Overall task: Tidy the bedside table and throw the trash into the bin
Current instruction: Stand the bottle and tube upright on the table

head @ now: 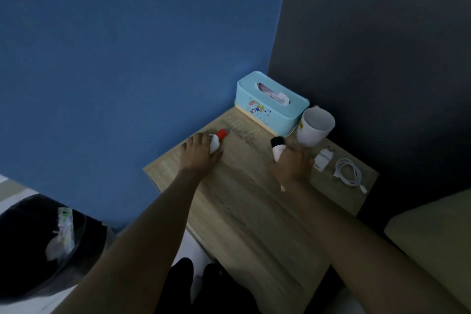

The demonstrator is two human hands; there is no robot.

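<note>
Bedside table (249, 201) carries a light-blue tissue box (270, 107) at its far corner. In front of the box and to its left, the left hand (200, 153) curls its fingers round a red-capped white bottle (216, 140) lying on the wood. Straight in front of the box, the right hand (295, 163) grips a black-capped white bottle (277, 146). A white mug (314, 127) leans just right of the box, very near that hand; a careless lift could knock it over. The bin (30, 237) stands far left of the box, so either bottle could slip on the way.
</note>
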